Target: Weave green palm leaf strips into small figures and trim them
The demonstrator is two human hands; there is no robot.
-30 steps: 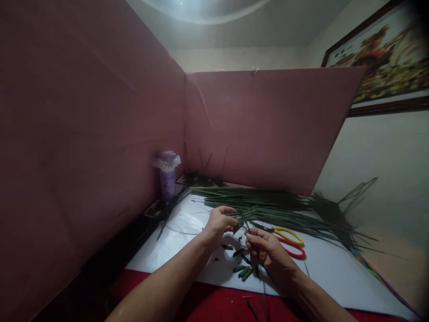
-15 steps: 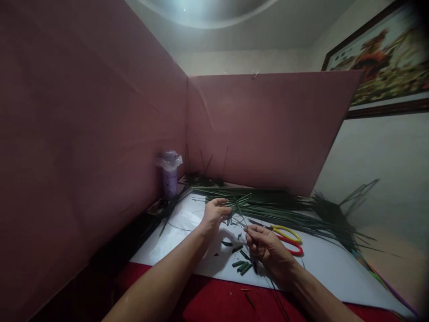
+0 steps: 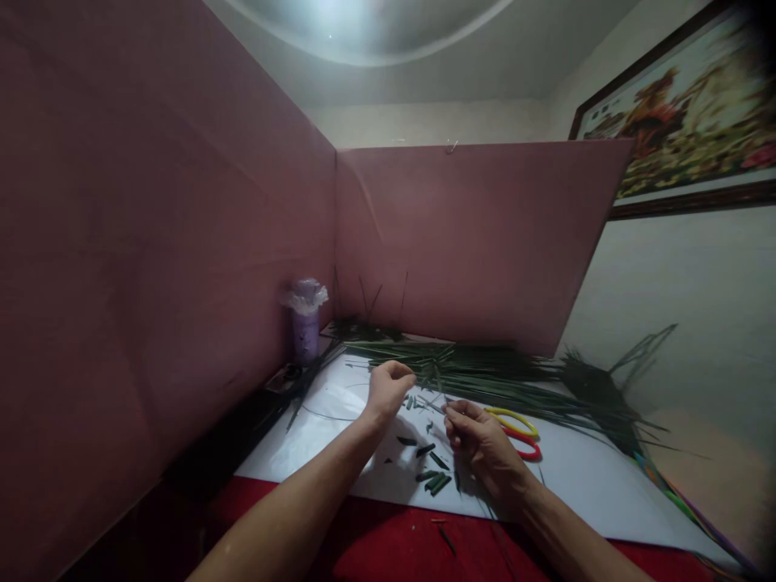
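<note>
evidently, a green leaf strip is pinched in the right hand

above the white board, a narrow green leaf strip is grasped between the thumb and fingertips of the right hand. just beyond it, a folded leaf piece with crossing ends is seen in front of the long green leaves; whether the two are joined cannot be told. the left hand is placed beside the leaf piece, its thumb and forefinger brought close together; whether anything is gripped by it cannot be told. the hands are held apart, with the left a little farther from the camera.

beside the right hand, scissors with one yellow and one red handle are laid on the board, their blades largely hidden. short cut leaf pieces are scattered below and between the hands. the board is laid over a red cloth, on which a dark scrap is seen near the board's front edge.

at the far left corner, a purple cup is stood upright, its top covered by clear plastic. the work area is bordered by pink panels, and a framed picture is hung on the wall at the right.
</note>
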